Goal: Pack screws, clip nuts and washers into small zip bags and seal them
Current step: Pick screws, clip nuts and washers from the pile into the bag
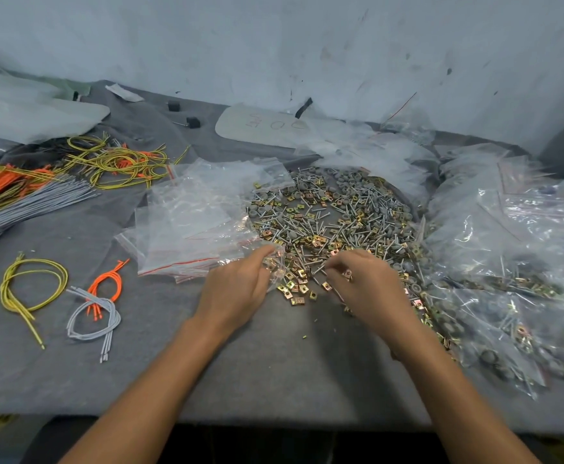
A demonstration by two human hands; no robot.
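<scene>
Now my left hand point(237, 289) pinches the small bag point(275, 262) at its mouth, just beside the pile point(334, 212) of screws, clip nuts and washers. My right hand point(367, 283) holds a clip nut point(347, 273) in curled fingers. I should hold the mouth wide and drop pieces straight in. How many pieces lie inside I cannot tell, because the plastic is blurred.

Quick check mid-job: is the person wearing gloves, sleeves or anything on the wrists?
No. The left hand and right hand are both bare: no gloves and no rings that I can make out. There is no watch or band at either wrist. Both forearms are uncovered down to the frame's bottom edge, and no sleeve shows.
</scene>
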